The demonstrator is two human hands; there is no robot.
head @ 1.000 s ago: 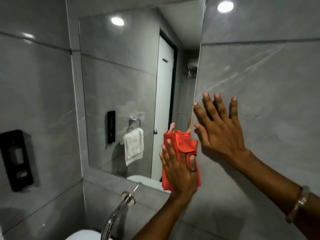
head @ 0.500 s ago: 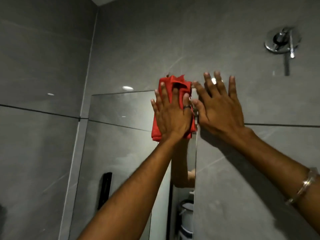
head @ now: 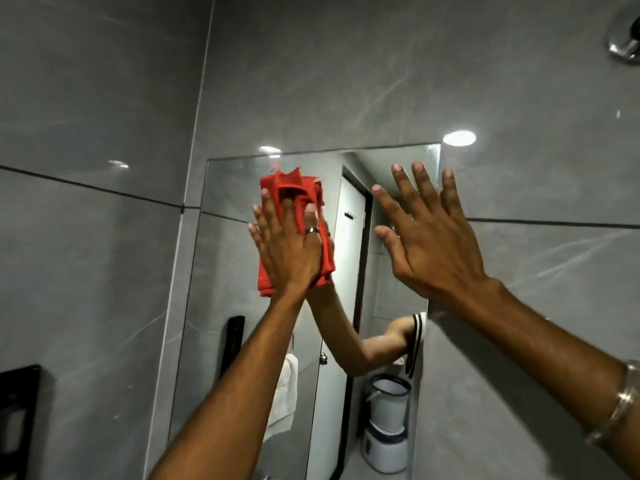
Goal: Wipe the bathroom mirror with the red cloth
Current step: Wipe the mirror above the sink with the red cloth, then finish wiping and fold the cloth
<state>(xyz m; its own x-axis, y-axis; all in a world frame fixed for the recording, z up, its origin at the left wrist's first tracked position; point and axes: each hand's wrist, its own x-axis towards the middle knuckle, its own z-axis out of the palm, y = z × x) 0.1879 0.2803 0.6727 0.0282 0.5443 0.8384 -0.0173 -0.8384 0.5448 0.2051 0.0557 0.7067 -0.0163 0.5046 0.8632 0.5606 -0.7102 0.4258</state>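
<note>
A black wall fixture (head: 15,420) sits at the far left edge, well below and left of the left hand. The left forearm rises steeply from the bottom of the view, wrist straight, to the left hand (head: 289,251), which is laid flat and open against the mirror (head: 228,271) near its upper left part. Its grip is a pressing one: palm and spread fingers (head: 268,209) pin the red cloth (head: 294,188) to the glass, and a ring (head: 312,230) shows on one finger. The cloth is bunched, sticking out above the fingertips, along the hand's right side and below the palm's left edge. Just right of that hand, the glass reflects a white door and, lower down, a forearm.

Further right, the right hand (head: 429,251) is raised at about the same height, apart from the cloth, its grip wide and empty, fingers splayed upward. Its palm lies over the mirror's right edge, with the fingertips near the top right corner. The right forearm slants down to the lower right, where a bracelet (head: 623,407) circles the wrist. High above, at the top right corner, a chrome fitting (head: 623,39) is fixed to the grey tiled wall (head: 346,81).
</note>
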